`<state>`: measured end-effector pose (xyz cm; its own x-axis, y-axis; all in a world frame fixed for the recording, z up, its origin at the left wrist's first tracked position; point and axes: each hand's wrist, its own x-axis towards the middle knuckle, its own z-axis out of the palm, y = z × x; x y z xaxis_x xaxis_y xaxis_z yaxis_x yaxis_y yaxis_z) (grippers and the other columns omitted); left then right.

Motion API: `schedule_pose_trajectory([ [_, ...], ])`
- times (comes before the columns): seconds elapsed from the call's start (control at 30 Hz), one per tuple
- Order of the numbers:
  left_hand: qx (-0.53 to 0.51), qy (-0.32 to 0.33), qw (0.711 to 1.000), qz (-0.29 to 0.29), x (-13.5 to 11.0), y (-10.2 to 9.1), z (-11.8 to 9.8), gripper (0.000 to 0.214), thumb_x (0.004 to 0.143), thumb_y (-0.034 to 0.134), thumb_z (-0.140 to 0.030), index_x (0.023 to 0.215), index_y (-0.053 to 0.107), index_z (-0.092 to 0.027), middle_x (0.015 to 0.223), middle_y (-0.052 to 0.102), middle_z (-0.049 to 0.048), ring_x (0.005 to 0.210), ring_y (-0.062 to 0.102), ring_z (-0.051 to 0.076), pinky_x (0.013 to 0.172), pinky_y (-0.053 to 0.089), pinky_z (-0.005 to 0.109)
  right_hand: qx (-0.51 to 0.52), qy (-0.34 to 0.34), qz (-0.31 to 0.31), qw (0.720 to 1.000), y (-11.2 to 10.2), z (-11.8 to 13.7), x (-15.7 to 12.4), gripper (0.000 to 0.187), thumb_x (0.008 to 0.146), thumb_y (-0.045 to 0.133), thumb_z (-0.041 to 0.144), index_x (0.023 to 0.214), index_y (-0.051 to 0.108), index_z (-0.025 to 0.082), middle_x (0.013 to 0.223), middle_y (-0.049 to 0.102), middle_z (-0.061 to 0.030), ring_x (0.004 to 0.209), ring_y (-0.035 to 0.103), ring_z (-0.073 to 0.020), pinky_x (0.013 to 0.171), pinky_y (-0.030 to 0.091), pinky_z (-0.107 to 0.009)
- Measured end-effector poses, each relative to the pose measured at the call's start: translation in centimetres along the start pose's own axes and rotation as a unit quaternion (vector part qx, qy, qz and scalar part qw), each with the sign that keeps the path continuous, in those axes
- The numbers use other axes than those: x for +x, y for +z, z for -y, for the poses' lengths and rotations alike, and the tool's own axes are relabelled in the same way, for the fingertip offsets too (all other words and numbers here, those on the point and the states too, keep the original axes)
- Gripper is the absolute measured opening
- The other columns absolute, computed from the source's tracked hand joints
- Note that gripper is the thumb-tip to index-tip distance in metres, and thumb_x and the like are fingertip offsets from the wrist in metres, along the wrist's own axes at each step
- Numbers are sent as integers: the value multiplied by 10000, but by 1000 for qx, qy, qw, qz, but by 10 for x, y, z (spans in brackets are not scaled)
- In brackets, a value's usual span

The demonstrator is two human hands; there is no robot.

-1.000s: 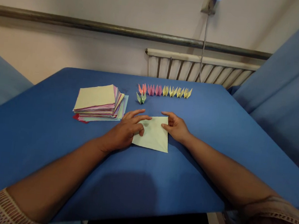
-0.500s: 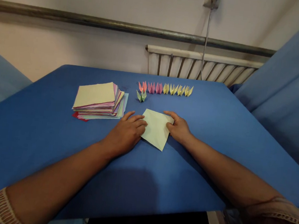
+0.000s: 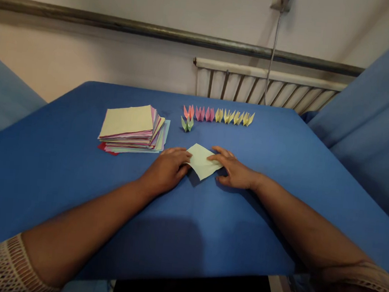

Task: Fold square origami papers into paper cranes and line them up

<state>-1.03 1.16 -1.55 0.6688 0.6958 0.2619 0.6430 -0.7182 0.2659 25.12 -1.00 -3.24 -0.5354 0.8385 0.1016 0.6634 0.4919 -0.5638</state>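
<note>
A pale green square of paper (image 3: 201,162) is lifted a little off the blue table (image 3: 74,185), its near corner casting a shadow. My left hand (image 3: 166,167) pinches its left edge with curled fingers. At the sheet's right side, my right hand (image 3: 236,169) holds it, with the fingers on top. Both forearms reach in from the near edge.
A stack of coloured paper squares (image 3: 131,129) lies to the left. A row of small folded pieces in pink and yellow (image 3: 218,115) stands further back, with one green piece (image 3: 186,124) in front of it. A radiator (image 3: 265,86) is against the wall.
The sheet was turned from lying square on the table to a diamond, then raised at its near corner. Both hands moved slightly away from me and closer together.
</note>
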Motion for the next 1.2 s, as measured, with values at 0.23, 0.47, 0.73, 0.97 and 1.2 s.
schedule_pose_trajectory([
  [0.23, -22, -89, 996, 9, 7, 0, 16, 457, 916, 456, -463, 1163, 663, -140, 1193, 681, 124, 1240, 544, 290, 1085, 417, 457, -18, 64, -149, 987, 13, -11, 18, 182, 895, 600, 280, 738, 591, 189, 1103, 667, -93, 1039, 601, -203, 980, 416, -412],
  [0.47, 67, -113, 991, -7, 7, -3, 21, 355, 884, 528, -457, 1005, 662, -151, 1145, 675, 146, 1054, 622, 304, 938, 504, 482, -143, 172, -136, 965, 4, 4, 12, 249, 875, 623, 371, 986, 636, 149, 1135, 632, -149, 1092, 576, -268, 988, 424, -449],
  [0.73, 113, -17, 993, 19, 2, 4, -9, 470, 952, 405, -246, 1396, 462, -101, 1525, 420, 146, 1472, 258, 313, 1178, 259, 507, -160, -13, -7, 987, 23, 46, 3, 600, 982, 431, 391, 1482, 363, 67, 1550, 361, -196, 1455, 299, -289, 1173, 274, -459],
  [0.97, 96, 20, 984, 147, -22, 7, -40, 913, 879, 398, -712, 1466, 349, -15, 1534, 347, 264, 1454, 279, 375, 1165, 261, 481, -165, -5, 6, 986, 27, 49, -1, 629, 986, 409, 445, 1494, 354, 79, 1559, 350, -185, 1457, 294, -298, 1178, 261, -466],
  [1.2, 203, -23, 963, 178, -31, -20, -53, 964, 787, 439, -814, 1305, 546, -8, 1380, 510, 322, 1287, 501, 428, 1031, 411, 495, -195, 10, 12, 981, 20, 53, -4, 605, 982, 416, 451, 1450, 426, 67, 1534, 385, -200, 1434, 330, -321, 1149, 308, -466],
])
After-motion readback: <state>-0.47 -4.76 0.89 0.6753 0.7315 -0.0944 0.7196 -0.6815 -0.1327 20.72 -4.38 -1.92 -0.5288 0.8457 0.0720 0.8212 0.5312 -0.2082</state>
